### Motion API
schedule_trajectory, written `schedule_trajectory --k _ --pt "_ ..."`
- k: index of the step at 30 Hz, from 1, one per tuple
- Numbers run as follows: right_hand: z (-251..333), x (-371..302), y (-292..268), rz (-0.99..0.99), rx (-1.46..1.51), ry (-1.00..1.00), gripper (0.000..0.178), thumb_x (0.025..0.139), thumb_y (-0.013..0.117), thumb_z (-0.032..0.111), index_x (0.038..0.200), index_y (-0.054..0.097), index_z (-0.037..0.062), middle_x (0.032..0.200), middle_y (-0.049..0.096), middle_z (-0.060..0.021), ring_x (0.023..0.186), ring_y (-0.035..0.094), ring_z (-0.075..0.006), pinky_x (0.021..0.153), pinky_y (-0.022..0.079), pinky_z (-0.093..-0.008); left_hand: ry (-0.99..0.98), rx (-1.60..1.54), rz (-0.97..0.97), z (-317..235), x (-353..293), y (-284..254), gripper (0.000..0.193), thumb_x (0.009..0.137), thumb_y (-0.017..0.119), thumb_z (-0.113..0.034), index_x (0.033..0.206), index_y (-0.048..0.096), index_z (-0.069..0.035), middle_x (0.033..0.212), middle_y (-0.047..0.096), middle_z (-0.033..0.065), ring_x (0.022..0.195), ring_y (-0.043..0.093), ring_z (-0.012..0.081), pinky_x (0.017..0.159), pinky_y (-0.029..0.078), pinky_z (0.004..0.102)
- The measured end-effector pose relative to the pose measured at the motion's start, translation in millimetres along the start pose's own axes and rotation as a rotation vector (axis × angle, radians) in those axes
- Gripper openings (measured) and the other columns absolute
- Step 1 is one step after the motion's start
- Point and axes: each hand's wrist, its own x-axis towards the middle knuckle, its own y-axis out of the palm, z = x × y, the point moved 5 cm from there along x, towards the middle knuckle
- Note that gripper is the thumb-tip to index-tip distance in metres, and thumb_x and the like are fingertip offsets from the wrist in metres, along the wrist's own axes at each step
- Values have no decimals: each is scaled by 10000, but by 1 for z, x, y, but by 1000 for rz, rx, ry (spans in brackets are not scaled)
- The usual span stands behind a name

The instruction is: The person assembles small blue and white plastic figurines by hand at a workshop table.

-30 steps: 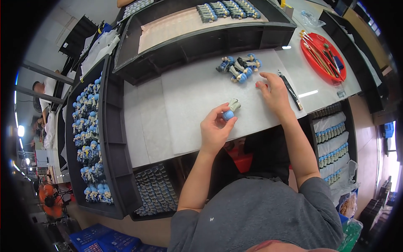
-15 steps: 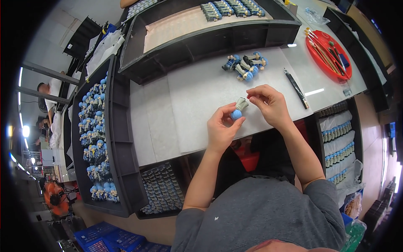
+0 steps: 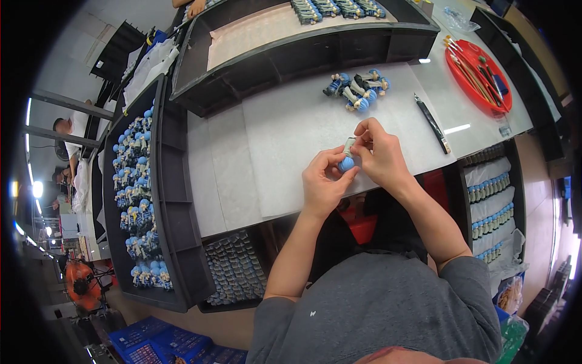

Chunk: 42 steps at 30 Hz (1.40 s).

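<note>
Count one held figurine (image 3: 346, 164) just off centre toward two o'clock; farther that way, one dark pen-shaped tool (image 3: 432, 124) and one red tray (image 3: 471, 50). Near twelve, four rows of packed figurines (image 3: 328, 8); at three, three blue-topped rows (image 3: 492, 221); at one, several loose figurines (image 3: 361, 104), too tangled to number.

A pale tabletop (image 3: 206, 182) carrying a bright streak of reflected light (image 3: 457, 128) fills the middle, a red seat (image 3: 362, 230) below its edge. At left, a pale wall (image 3: 91, 27) rises above grey metal bars (image 3: 70, 104), glowing lamps (image 3: 37, 190) and an orange fan (image 3: 83, 285). Blue crates (image 3: 145, 340) lie on brownish floor (image 3: 236, 332).
</note>
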Motion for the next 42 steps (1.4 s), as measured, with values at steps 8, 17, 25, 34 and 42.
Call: schedule_trajectory --k 8,17,25,34,42 --pt "11 5 -8 -78 -202 -122 231 710 563 -78 878 430 11 655 574 -144 618 605 -320 557 460 -380 15 5 -25 0 -1 0 262 670 747 7 882 594 14 1011 607 105 656 508 42 586 448 178" --pt "21 2 -8 -78 -389 -262 257 667 604 -88 834 440 16 725 539 -125 735 563 -296 593 445 -375 -20 83 2 -8 -1 1 236 670 753 9 851 602 13 1000 614 122 777 569 85 641 474 201" --pt "26 -1 -2 -39 -484 -339 234 642 595 -51 811 464 44 693 555 -91 759 551 -276 679 408 -379 84 85 -10 -9 0 1 231 673 747 -13 840 595 37 970 617 109 637 529 57 556 452 188" --pt "25 0 -1 -70 -523 -359 224 644 593 -29 810 466 52 687 548 -78 774 548 -261 705 384 -369 35 35 -22 -7 2 1 221 675 746 -15 820 590 46 957 617 122 640 537 48 556 456 179" --pt "29 -1 0 -70 -523 -388 229 641 592 -28 813 463 54 697 540 -71 755 541 -256 715 377 -372 51 44 -38 -6 0 0 229 672 757 -29 803 583 44 944 620 120 621 528 44 543 454 184"
